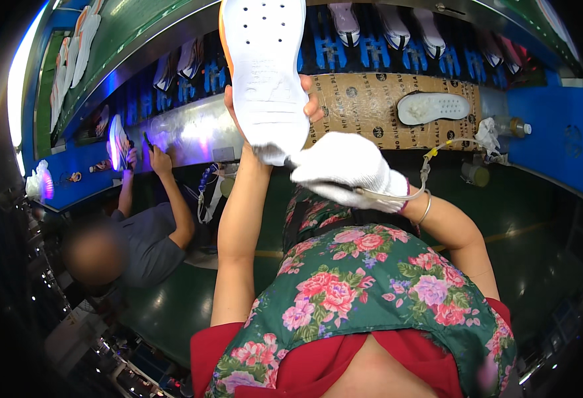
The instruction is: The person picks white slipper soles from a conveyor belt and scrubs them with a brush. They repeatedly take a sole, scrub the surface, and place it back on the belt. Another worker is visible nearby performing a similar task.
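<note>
A bare left hand (268, 109) grips a white shoe sole (265, 66) upright, while the gloved right hand (341, 169), just below, pinches a thin applicator (291, 161) against its heel, likely mid-coating; steady strokes come next.
</note>
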`<state>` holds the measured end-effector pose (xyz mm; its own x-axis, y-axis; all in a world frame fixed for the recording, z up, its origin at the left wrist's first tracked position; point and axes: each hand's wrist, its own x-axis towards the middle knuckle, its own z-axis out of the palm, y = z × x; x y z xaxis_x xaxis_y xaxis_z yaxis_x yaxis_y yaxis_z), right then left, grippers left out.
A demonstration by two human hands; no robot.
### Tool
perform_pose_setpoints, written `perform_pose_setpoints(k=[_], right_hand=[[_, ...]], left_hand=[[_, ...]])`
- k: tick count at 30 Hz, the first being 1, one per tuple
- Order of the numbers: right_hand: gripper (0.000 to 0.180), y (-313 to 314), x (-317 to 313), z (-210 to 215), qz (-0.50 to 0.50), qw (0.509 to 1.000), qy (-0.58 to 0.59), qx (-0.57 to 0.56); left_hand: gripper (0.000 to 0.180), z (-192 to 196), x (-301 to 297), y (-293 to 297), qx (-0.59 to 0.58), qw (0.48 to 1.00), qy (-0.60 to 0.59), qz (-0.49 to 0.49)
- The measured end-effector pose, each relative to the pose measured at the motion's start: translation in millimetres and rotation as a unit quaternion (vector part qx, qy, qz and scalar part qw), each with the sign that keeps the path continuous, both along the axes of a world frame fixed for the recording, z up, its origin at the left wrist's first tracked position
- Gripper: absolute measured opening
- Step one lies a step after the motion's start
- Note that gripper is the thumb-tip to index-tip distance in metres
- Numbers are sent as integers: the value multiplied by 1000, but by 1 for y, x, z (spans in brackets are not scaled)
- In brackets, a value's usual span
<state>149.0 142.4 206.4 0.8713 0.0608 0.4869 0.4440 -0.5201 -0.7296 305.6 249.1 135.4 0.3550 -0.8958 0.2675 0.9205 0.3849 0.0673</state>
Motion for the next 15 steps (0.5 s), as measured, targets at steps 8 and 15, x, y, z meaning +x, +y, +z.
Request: perform_pose_setpoints(k=[8,15], right_hand=[[18,-10,2,6,-88,983,87,137],[29,9,-20,-2,0,999,18,-43]], left_hand=[[108,0,7,2,8,998,-47,-43],[109,15,13,0,76,987,-128,-55]])
